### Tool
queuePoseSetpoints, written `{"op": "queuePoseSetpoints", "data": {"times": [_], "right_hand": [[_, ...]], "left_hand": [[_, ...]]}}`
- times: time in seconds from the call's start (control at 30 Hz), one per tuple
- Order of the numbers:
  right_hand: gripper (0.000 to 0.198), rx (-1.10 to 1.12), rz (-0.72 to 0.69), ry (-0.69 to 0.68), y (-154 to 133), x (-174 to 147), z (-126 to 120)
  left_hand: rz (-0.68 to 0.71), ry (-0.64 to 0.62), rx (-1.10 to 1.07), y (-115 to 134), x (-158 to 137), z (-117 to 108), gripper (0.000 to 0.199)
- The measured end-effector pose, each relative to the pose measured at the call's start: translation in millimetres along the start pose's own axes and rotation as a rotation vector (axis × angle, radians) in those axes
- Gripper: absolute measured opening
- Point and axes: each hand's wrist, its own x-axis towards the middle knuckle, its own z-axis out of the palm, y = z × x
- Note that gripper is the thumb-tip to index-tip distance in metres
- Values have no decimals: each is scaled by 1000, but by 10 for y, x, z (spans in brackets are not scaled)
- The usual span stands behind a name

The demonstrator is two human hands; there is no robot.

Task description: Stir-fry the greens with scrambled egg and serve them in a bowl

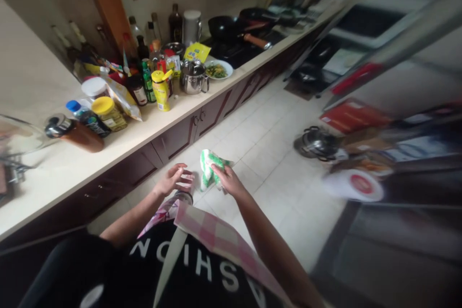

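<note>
A green and white cloth or soft packet hangs from my right hand, pinched between thumb and fingers. I cannot make out which of the two it is. To its left, my left hand is held with fingers apart and slightly curled, nothing in it. Both hands are in the air over the tiled floor, in front of my pink checked apron. A small gap separates my left hand from the green and white thing.
Along the left runs a counter with a yellow squeeze bottle, a metal pot, a plate of food and several jars. Beyond are pans on a stove. At right, a lidded pot and a red box sit low.
</note>
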Motion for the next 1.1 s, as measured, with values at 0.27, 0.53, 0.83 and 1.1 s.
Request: {"op": "queuePoseSetpoints", "data": {"times": [0.27,0.53,0.83,1.1], "right_hand": [[44,-113,-364,-325,-237,1091,-962],[49,92,-172,92,254,2180,-2527],[39,-120,-411,-382,-109,3602,-2517],[48,-942,-806,-721,-1097,4184,-1065]], "left_hand": [[-70,-58,-499,509,1679,744,46],[282,510,-91,1263,2337,656,56],[504,968,108,1403,2273,910,29],[314,1328,132,1200,2117,1621,25]]}}
